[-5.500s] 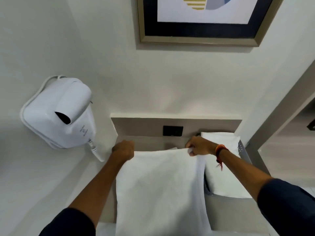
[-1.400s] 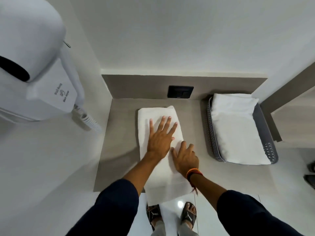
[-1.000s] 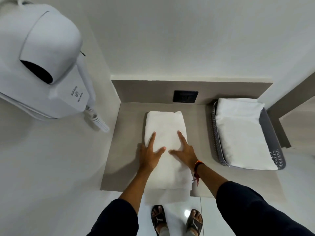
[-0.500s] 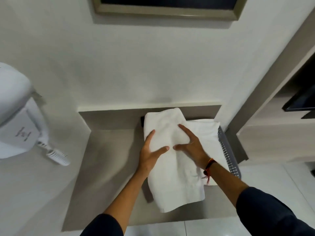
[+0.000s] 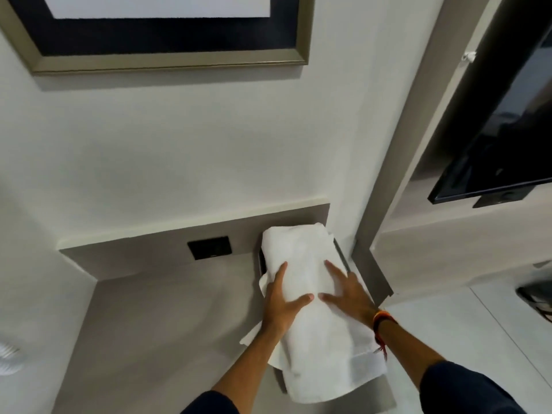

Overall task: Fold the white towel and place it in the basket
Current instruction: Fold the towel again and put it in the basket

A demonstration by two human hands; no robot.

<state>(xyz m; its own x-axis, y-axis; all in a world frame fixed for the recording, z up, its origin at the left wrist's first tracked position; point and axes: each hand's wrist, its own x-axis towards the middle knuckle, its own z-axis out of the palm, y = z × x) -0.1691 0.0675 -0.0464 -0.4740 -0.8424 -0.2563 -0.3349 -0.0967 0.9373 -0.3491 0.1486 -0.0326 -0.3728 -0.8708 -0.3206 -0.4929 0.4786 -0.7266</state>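
The folded white towel [image 5: 310, 318] lies lengthwise over the grey basket [image 5: 341, 255] at the right end of the counter. It covers almost all of the basket; only slivers of the rim show. My left hand [image 5: 282, 303] grips the towel's left side with the thumb on top. My right hand [image 5: 346, 291] holds its right side, fingers spread over the cloth. Whether the towel rests in the basket or is still carried, I cannot tell. An edge of another white towel [image 5: 254, 336] peeks out beneath at the left.
The grey counter [image 5: 155, 330] stretches to the left, with a black wall socket [image 5: 209, 248] on its back panel. A framed picture [image 5: 167, 34] hangs above. A dark screen [image 5: 507, 138] is mounted at the right. Part of a white hair dryer [image 5: 7, 357] shows at the far left.
Both hands have lifted the folded towel off the middle of the counter and carried it right, over the basket. My view has swung up and to the right.
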